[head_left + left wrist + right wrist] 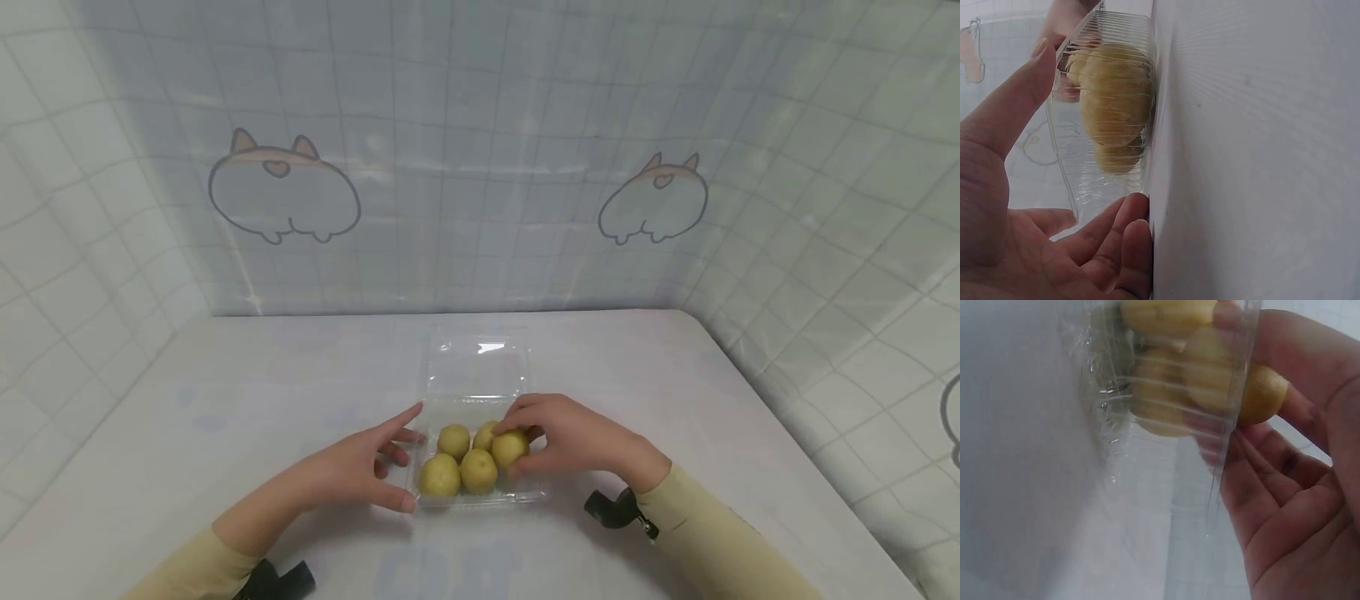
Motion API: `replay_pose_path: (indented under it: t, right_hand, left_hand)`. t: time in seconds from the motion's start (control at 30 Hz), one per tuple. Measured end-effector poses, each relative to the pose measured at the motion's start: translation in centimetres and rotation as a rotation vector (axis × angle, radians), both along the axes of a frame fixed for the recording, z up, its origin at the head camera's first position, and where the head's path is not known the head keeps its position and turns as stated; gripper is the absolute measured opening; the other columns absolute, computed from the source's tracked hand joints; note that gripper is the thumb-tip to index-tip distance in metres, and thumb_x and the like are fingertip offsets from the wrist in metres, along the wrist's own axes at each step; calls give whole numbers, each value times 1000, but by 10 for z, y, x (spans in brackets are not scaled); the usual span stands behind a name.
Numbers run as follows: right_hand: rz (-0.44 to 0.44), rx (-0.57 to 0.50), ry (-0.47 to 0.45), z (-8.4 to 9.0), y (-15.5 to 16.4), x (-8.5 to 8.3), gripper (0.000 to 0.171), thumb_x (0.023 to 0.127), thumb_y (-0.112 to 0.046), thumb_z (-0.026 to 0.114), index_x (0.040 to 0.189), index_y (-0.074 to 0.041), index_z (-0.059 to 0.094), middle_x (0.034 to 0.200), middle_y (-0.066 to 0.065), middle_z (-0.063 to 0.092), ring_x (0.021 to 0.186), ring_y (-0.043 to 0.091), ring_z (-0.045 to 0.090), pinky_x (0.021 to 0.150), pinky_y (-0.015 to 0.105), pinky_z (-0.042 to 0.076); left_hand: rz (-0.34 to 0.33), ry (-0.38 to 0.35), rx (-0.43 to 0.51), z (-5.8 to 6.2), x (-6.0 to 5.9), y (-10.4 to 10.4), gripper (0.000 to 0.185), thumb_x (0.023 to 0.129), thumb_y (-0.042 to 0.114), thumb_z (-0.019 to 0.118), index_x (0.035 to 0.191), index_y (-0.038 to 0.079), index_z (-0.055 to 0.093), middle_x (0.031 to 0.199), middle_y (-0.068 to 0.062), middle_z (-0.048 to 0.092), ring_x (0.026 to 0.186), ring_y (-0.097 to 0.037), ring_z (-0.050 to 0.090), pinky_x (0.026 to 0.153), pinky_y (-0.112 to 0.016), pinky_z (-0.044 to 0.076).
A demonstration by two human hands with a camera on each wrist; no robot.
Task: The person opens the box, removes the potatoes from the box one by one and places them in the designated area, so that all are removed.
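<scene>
A clear plastic clamshell box lies open in the head view, holding several round yellow-green fruits. My right hand pinches one yellow fruit between thumb and fingers at the box's right side. In the right wrist view, that fruit shows partly above the box rim, and fingers reach inside behind the clear wall. My left hand is spread along the box's left side, thumb near the front corner. Seen from the left wrist, its thumb and fingertips lie at the ribbed wall.
The box's clear lid is folded back, away from me, on the pale table. White grid-patterned curtains with cartoon drawings enclose the back and sides. A black wrist mount hangs below the right sleeve.
</scene>
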State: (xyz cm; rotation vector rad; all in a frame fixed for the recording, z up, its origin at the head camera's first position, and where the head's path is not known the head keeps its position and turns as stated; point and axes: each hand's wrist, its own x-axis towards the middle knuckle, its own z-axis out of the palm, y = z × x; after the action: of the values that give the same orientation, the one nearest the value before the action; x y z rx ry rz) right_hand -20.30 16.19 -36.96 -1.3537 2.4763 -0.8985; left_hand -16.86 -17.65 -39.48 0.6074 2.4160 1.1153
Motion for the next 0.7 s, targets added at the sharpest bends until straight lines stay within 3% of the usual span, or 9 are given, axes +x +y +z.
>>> replay_pose_path:
  t: [0.23, 0.43, 0.7]
  right_hand:
    - [-36, -107, -125, -3, 4, -4, 48, 81, -29, 84, 123, -16, 66, 117, -11, 64, 100, 9, 64, 87, 27, 52]
    - [-91, -143, -119, -2, 6, -8, 61, 80, -34, 84, 132, -10, 63, 117, -10, 62, 100, 9, 63, 88, 27, 52]
    - [-169, -263, -93, 0, 13, -13, 52, 80, -29, 84, 127, -14, 65, 112, -6, 63, 95, 14, 65, 86, 31, 53]
  left_hand:
    - [-4, -1, 8, 0, 1, 0, 116, 73, 40, 88, 160, 21, 15, 143, 1, 51, 111, -19, 54, 88, -42, 46]
    - [9, 6, -15, 1, 2, 1, 116, 72, 42, 88, 160, 24, 15, 142, 2, 51, 107, -18, 55, 87, -43, 46]
    - [23, -5, -26, 1, 2, 1, 116, 71, 43, 88, 160, 25, 15, 142, 3, 51, 104, -18, 55, 86, -42, 47]
